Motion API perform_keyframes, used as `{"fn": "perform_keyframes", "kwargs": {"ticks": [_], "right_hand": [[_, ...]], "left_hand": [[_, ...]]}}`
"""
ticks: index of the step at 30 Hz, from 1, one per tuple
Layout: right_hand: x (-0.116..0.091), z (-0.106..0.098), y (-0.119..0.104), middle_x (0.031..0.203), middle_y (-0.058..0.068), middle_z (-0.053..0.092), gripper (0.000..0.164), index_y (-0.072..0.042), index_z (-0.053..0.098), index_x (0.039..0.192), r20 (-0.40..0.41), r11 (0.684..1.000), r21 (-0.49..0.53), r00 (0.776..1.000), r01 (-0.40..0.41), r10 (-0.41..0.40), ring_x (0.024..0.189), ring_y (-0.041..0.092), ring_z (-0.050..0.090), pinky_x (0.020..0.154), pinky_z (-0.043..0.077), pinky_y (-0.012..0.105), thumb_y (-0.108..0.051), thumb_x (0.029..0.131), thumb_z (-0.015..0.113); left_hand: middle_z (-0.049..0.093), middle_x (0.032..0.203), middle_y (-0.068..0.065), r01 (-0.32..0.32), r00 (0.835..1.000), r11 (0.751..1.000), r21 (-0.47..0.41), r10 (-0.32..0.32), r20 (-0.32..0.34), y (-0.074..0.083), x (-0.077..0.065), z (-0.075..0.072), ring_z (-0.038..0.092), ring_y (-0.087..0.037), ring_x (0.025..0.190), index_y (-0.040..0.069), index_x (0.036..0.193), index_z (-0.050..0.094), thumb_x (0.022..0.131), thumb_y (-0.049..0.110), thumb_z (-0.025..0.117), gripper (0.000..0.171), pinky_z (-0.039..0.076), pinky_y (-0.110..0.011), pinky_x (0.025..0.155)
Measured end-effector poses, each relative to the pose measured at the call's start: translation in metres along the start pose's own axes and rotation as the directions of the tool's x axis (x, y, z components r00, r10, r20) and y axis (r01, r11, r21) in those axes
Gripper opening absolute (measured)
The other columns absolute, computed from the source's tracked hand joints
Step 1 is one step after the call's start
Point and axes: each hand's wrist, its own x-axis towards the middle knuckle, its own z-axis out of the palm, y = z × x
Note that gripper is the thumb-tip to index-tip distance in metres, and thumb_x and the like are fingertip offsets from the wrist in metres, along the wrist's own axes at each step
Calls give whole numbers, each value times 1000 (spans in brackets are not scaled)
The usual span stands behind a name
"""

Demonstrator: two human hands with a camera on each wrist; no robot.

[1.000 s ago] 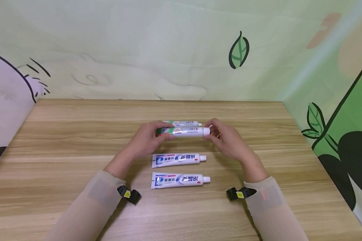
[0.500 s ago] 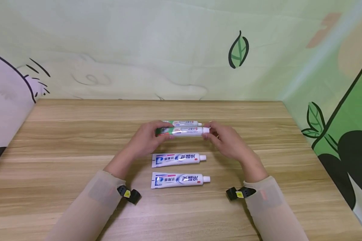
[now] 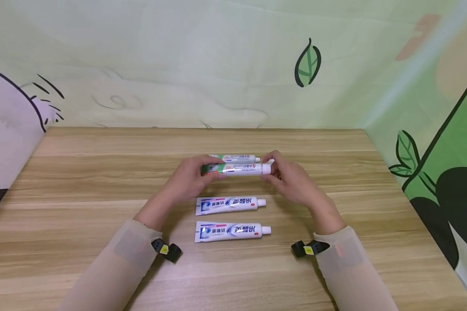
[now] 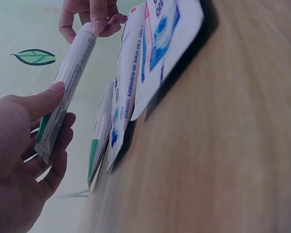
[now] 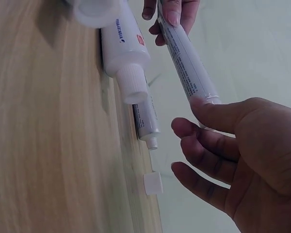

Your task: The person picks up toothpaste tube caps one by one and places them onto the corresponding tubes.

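Observation:
My left hand [image 3: 190, 177] grips a white and green toothpaste tube [image 3: 241, 169] by its flat end, raised off the table with its cap to the right. At that cap [image 3: 266, 169], my right hand [image 3: 295, 181] pinches with thumb and fingertips; the right wrist view shows the thumb over the cap end and the other fingers loosely bent. A second green and white tube [image 3: 237, 159] lies just behind, its narrow nozzle [image 5: 152, 143] bare in the right wrist view. Beyond that nozzle, a loose white cap [image 5: 153, 183] rests on the table.
Two white and blue toothpaste tubes [image 3: 229, 206] lie on the wooden table [image 3: 101, 172] nearer to me, one in front of the other, caps to the right. A printed cloth backdrop [image 3: 179, 65] rises behind the table and along its sides.
The right fingers shift around the cap, curling in and then lifting out again. The left hand and the held tube stay almost still. The tubes on the table have not moved.

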Motion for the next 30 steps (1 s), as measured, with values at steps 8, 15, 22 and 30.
{"fn": "perform_keyframes", "kwargs": {"ticks": [8,15,22,30], "right_hand": [[0,-1,-2,89,4,67,26,-13,55,128,-6,1000,-23,1000,-11,10,75,18,56,68,46,32,-17,104,64],[-1,-2,-3,87,4,68,26,-13,59,128,-3,999,-33,1000,-21,21,75,19,56,69,47,33,-22,104,64],[-1,-3,-2,97,6,64,32,-13,64,132,-14,998,-56,1000,-16,15,84,22,56,74,47,35,-29,105,63],[0,-3,-1,99,7,64,33,-10,66,133,-28,999,-40,1000,11,-12,84,21,55,72,47,34,-29,107,58]], "left_hand": [[68,128,-3,-1,1000,1000,-4,1,3,1,-1,-1,61,-21,93,21,135,69,99,33,72,38,51,-34,73],[68,126,-2,-8,1000,1000,-4,8,7,0,0,-1,60,-21,90,22,134,69,99,35,72,38,51,-34,71],[68,129,-2,-14,1000,1000,-7,14,10,-1,-1,-1,61,-21,97,23,135,69,99,35,71,38,51,-34,76],[68,130,-3,-23,1000,1000,-6,23,8,-1,-1,-1,61,-22,96,22,135,68,99,32,71,38,52,-35,75]]}}
